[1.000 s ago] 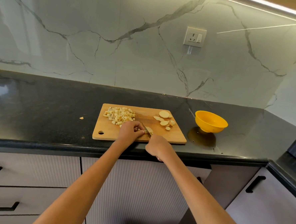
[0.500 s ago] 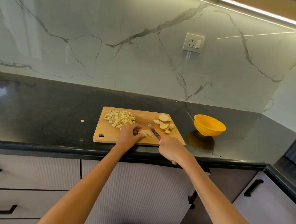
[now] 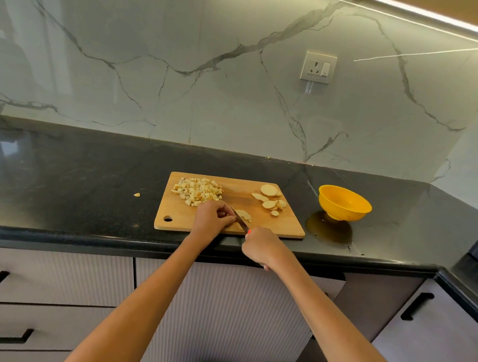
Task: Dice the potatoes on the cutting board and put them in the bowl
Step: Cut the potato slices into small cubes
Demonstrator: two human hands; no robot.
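Head view is showing us the right hand (image 3: 260, 245) curling its grip fully round a knife (image 3: 240, 219), whose handle is almost hidden inside the fist, with only a speck of red showing at the top. The thin dark blade is angling up and to the left, its tip sitting against the fingers of the left hand (image 3: 211, 218). That left hand is bending its fingers down onto a pale potato slice (image 3: 244, 215), pinning it to the cutting board (image 3: 288, 228) just beside the blade.

We are looking at a rectangular wooden board with rounded corners and a hanging hole at its near left corner, lying on a glossy black speckled surface (image 3: 78, 176). A heap of small, rough diced potato (image 3: 197, 191) is sitting at the board's far left, and flat round potato slices (image 3: 270, 200) are lying loosely at its far right. A smooth yellow bowl (image 3: 344, 202) is standing on the surface just right of the board, apart from it. One stray potato piece (image 3: 137, 194) is lying on the surface left of the board.

Compared with half a second ago, we are seeing the knife swung back in against the left fingers, where before it was lying clear of the slice to the right.
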